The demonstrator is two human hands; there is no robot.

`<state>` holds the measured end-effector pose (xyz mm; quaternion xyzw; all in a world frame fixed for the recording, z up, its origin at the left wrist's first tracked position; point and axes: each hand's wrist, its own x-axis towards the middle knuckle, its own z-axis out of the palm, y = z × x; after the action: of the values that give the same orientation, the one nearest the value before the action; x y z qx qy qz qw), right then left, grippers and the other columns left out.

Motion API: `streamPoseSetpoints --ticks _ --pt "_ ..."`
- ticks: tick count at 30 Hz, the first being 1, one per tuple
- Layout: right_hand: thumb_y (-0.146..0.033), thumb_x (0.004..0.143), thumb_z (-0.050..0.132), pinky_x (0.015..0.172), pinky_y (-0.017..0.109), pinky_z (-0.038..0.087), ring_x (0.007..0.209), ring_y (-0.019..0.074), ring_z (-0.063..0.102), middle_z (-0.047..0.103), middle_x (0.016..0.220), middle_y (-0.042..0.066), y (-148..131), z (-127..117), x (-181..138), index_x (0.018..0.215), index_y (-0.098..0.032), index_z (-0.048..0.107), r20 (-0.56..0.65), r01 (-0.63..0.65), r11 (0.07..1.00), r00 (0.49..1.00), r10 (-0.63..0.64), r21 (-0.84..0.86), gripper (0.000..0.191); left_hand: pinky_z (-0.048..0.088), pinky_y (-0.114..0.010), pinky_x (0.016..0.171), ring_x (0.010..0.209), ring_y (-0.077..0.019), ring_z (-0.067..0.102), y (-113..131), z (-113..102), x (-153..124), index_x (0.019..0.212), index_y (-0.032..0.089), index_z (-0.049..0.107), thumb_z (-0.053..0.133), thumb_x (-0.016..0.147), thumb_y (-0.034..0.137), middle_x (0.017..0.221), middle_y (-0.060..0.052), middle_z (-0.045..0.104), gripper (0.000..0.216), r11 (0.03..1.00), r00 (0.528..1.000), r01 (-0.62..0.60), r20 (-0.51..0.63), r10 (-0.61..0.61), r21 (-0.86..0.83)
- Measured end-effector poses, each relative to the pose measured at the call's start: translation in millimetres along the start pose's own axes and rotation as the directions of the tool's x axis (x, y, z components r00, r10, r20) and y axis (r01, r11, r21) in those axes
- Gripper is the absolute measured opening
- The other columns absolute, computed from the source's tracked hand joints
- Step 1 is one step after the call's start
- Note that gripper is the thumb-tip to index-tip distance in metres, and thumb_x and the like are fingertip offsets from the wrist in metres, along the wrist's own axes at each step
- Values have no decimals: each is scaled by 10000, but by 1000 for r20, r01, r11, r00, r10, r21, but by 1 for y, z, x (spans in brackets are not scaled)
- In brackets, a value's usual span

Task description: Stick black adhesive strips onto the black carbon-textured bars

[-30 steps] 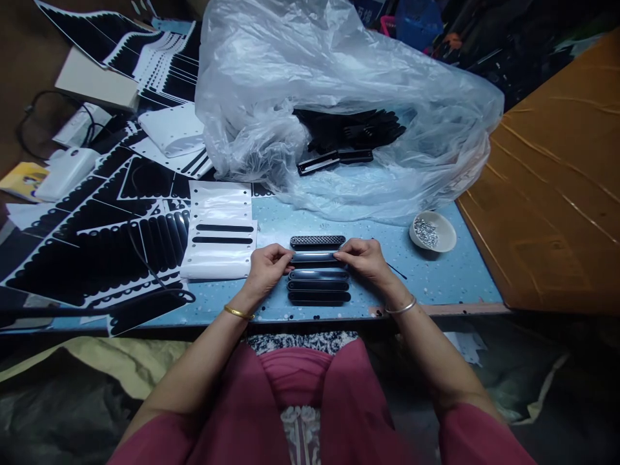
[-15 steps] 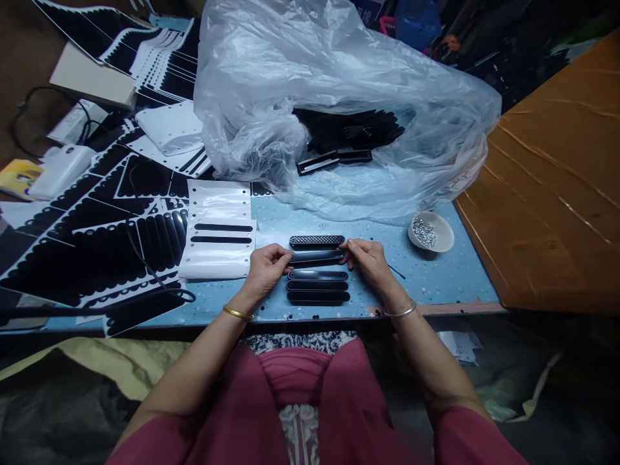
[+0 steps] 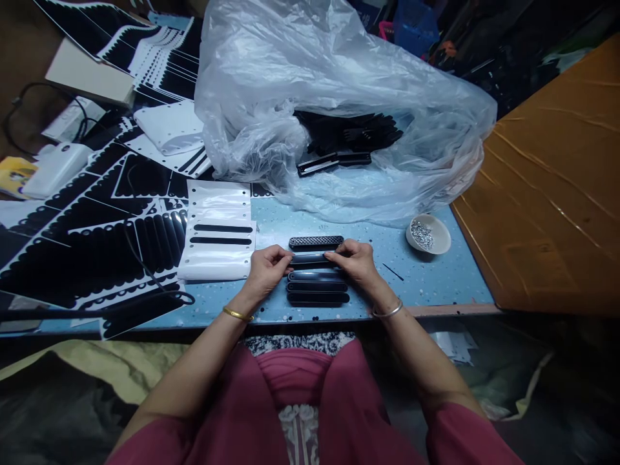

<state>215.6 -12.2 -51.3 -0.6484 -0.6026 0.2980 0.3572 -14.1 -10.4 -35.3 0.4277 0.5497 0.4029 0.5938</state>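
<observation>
A long black strip-shaped piece with rounded ends (image 3: 309, 259) lies between my hands over the blue table. My left hand (image 3: 268, 266) pinches its left end between thumb and fingers. At its right end my right hand (image 3: 355, 261) is closed, the thumb pressed onto the top face. Just beyond it sits a black piece with a textured mesh top (image 3: 316, 242). On the near side, several similar smooth black pieces (image 3: 318, 287) lie side by side. To the left is a white backing sheet (image 3: 220, 261) bearing two black strip stickers (image 3: 221, 241).
A white bowl of small metal parts (image 3: 429, 234) stands at the right, near a thin dark stick (image 3: 393, 271). Behind, a large clear plastic bag (image 3: 339, 71) holds black pieces (image 3: 353, 132). Black sticker sheets (image 3: 58, 268) cover the left; a brown taped carton (image 3: 557, 194) borders the right.
My right hand has moved left, its thumb now further in along the black piece's top. My left hand stays at the left end.
</observation>
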Motion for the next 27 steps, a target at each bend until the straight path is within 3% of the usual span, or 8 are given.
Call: streamPoseSetpoints --ticks 5,9,11,14,19,27 --pt "-578 786 607 487 264 356 454 105 444 482 428 -15 1 -2 0 453 -201 511 -90 5 1000 996 -7 -21 512 535 -194 521 526 -99 626 0 0 -1 675 133 686 738 646 281 667 -19 690 160 1000 1000 2 3 -1 -10" --pt "-594 835 555 472 262 428 460 126 528 597 515 6 0 -17 -4 693 -178 675 87 -106 962 992 86 252 456 543 -200 530 529 -99 622 0 0 -2 681 134 689 740 650 281 666 -15 684 158 1000 1000 -8 4 8 -14" --pt "-578 785 632 487 268 464 499 136 565 640 588 15 0 -22 -7 774 -172 693 152 -119 940 986 74 319 411 546 -201 538 532 -97 619 0 -1 -1 682 133 690 742 648 284 677 -17 688 163 1000 1000 -11 8 11 -10" --pt "-491 716 717 500 265 458 528 134 562 641 607 12 2 -19 -8 723 -173 676 130 -63 967 991 32 248 321 543 -200 535 529 -96 617 -1 -1 -1 681 132 687 740 647 290 677 -16 686 170 1000 1000 -13 12 13 -5" --pt "-391 777 611 495 271 380 475 121 485 541 497 -11 6 -5 -7 570 -204 572 -34 33 999 999 -32 28 281 543 -206 528 518 -102 618 -3 -1 0 652 140 670 735 652 293 641 -6 668 166 1000 1000 -16 7 16 -13" --pt "-527 852 532 560 287 396 555 148 524 563 561 13 -3 2 -11 606 -222 569 -94 84 989 991 -96 -126 393 518 -190 526 521 -83 583 -2 -2 -2 662 130 672 705 667 257 661 -12 670 132 999 998 -50 41 50 -9"
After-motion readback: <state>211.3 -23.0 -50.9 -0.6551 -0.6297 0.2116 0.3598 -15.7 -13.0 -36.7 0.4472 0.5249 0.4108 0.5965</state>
